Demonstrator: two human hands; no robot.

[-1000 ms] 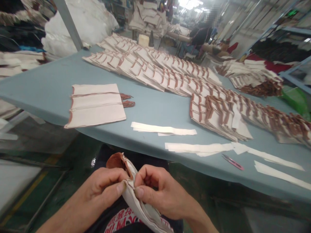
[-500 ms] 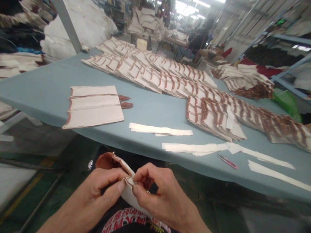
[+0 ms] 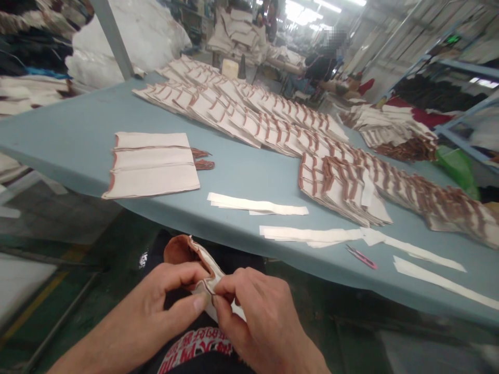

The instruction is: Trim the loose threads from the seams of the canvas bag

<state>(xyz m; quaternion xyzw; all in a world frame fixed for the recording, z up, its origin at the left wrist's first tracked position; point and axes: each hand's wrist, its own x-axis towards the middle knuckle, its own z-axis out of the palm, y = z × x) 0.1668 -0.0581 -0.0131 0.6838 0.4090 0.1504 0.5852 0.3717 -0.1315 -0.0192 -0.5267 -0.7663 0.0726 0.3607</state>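
Over my lap, a cream fabric piece with brown lining and edging (image 3: 199, 253) is gripped between both hands. My left hand (image 3: 167, 306) pinches its folded edge from the left, thumb on top. From the right, my right hand (image 3: 257, 311) pinches the same edge, thumb and forefinger close to the left fingertips. Part of the fabric hangs below and is hidden behind my hands. Beyond them on the table lies a flat stack of cream panels (image 3: 154, 174) with brown edges and brown strips sticking out at the right.
The blue-green table (image 3: 234, 171) bears long overlapping rows of cream pieces (image 3: 241, 122), a small bundle (image 3: 346, 189), cream strips (image 3: 257, 204) and pink-handled thread snips (image 3: 362, 256). A metal post (image 3: 113, 39) rises at the back left. A person (image 3: 322, 65) sits far back.
Both hands still pinch the fabric close together. The right hand has rolled over slightly, and the brown-lined end of the fabric sits a little further right and higher in view.
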